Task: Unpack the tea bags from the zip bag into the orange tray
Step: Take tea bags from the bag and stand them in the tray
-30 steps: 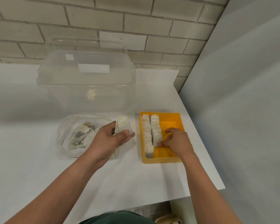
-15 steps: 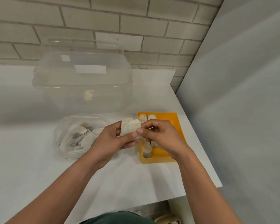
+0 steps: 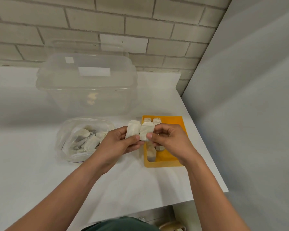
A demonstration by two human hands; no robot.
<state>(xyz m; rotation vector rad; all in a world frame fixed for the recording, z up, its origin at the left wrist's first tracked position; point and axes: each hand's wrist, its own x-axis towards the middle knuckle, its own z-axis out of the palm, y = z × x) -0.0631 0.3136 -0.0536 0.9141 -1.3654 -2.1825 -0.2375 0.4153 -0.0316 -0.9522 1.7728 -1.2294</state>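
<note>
My left hand (image 3: 118, 144) holds a small stack of white tea bags (image 3: 132, 129) just left of the orange tray (image 3: 172, 121). My right hand (image 3: 168, 140) pinches one tea bag (image 3: 146, 131) at the right side of that stack, above the tray's left edge. Two rows of tea bags (image 3: 151, 153) stand in the tray's left half, partly hidden by my hands. A clear zip bag (image 3: 70, 139) with several tea bags (image 3: 88, 140) in it lies on the white table to the left.
A large clear plastic box (image 3: 87, 84) with a lid stands behind the zip bag and tray. A brick wall runs along the back. A grey wall closes the right side, close to the table edge (image 3: 212, 164). The white table's front edge runs below my forearms.
My right hand left the tea bags in the tray and came up to the stack in my left hand, where it now pinches one bag. My left hand stayed near the tray.
</note>
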